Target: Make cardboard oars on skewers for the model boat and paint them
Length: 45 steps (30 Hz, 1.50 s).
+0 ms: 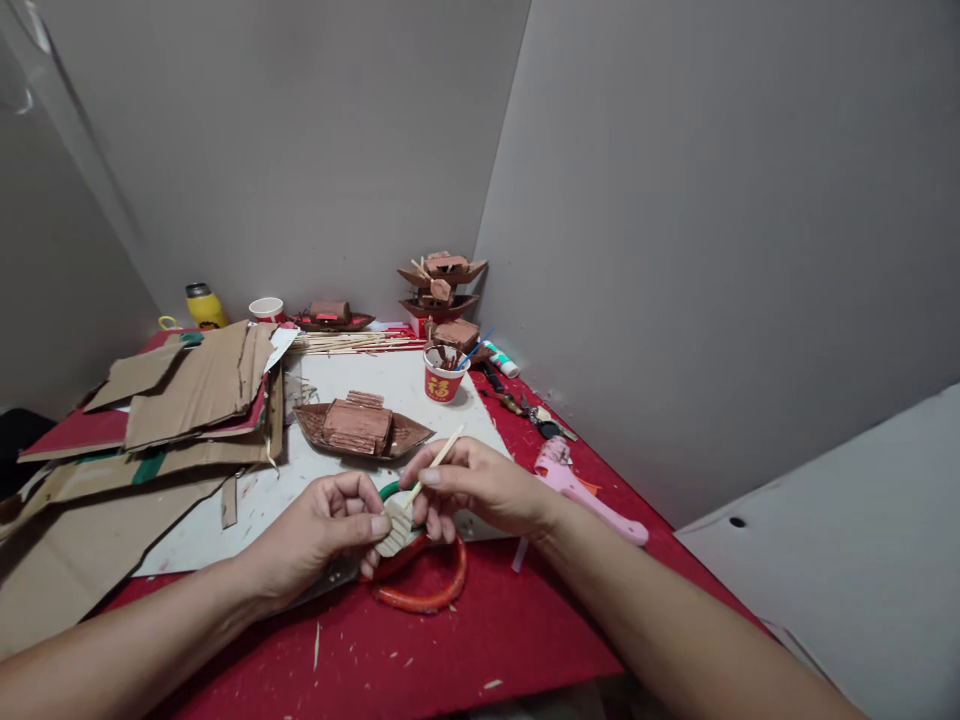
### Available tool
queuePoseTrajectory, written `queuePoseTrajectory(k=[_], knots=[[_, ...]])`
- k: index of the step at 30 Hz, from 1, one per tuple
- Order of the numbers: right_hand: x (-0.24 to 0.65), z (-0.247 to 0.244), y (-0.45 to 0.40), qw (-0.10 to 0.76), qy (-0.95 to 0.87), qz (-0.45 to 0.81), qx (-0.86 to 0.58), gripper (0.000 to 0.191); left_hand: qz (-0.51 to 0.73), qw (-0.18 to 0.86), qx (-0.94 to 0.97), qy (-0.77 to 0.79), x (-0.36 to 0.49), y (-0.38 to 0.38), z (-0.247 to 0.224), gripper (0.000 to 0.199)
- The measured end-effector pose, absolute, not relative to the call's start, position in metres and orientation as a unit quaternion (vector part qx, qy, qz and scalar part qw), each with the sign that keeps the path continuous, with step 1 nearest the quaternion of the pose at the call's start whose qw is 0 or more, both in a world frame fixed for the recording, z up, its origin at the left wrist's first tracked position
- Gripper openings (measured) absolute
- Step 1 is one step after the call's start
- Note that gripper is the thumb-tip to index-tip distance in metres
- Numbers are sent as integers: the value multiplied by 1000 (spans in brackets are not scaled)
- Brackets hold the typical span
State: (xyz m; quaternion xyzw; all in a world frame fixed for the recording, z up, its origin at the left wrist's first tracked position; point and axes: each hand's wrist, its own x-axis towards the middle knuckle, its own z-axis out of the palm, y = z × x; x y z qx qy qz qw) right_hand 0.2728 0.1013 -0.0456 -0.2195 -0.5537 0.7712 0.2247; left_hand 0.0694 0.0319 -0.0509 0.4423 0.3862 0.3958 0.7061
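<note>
Between thumb and fingers, my left hand (334, 530) pinches a small piece of corrugated cardboard (394, 530). My right hand (480, 485) grips a thin wooden stick (444, 452), whose lower end meets the cardboard's upper edge; whether the two are joined I cannot tell. Beneath the hands lie scissors with a red handle loop (420, 603) and a green loop (388, 490), partly covered. Just beyond the hands, a brown model boat (360, 428) with a ridged cabin rests on the white board (259, 500).
Torn cardboard sheets (195, 390) are piled at left. A red paper cup (445, 385) holds brushes. Behind are thin sticks (360, 342), stacked model boats (442, 290) and a yellow bottle (205, 305). A pink glue gun (589, 500) lies right on the red tablecloth (360, 670), near the wall.
</note>
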Motion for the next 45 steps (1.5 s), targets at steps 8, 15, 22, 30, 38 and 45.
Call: queuePoseTrajectory(k=[8, 15, 22, 30, 38, 45], knots=[[265, -58, 92, 185, -617, 730, -228, 41, 391, 706, 454, 378, 72, 30, -55, 27], [262, -64, 93, 194, -603, 737, -236, 44, 400, 716, 439, 366, 73, 31, -61, 32], [258, -66, 94, 271, -571, 728, -268, 40, 427, 710, 418, 373, 75, 31, -61, 37], [258, -62, 95, 352, -574, 679, -291, 40, 419, 731, 414, 345, 73, 33, -71, 39], [268, -63, 104, 472, -530, 613, -347, 38, 401, 743, 406, 350, 71, 37, -76, 44], [269, -54, 99, 456, -513, 614, -389, 40, 373, 697, 442, 424, 66, 45, -77, 45]])
